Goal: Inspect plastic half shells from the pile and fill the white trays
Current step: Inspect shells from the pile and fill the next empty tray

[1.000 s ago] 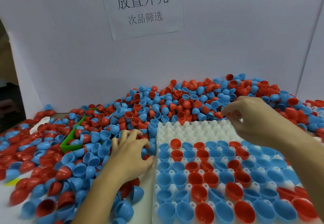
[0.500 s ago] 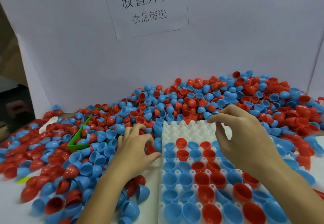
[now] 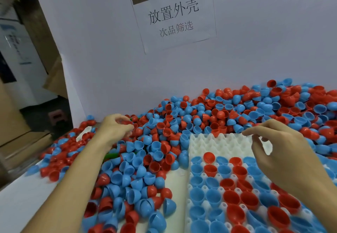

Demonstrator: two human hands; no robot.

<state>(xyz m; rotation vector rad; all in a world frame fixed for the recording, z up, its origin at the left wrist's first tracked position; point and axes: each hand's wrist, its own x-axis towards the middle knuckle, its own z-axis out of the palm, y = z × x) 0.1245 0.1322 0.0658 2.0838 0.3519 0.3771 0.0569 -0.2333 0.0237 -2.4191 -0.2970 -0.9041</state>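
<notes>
Pile of red and blue half shells [image 3: 182,123]: loose, mixed orientations, heaped against the desk's far edge, spilling along the left side. White tray [image 3: 218,143] at near right: near rows filled with shells, open side up; far rows bare.

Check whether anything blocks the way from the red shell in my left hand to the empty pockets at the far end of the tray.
Nothing visible does. The left hand pinches the red shell above the pile; the tray pockets lie open.

Paper sign [image 3: 174,18], cardboard boxes [image 3: 12,116] at left
</notes>
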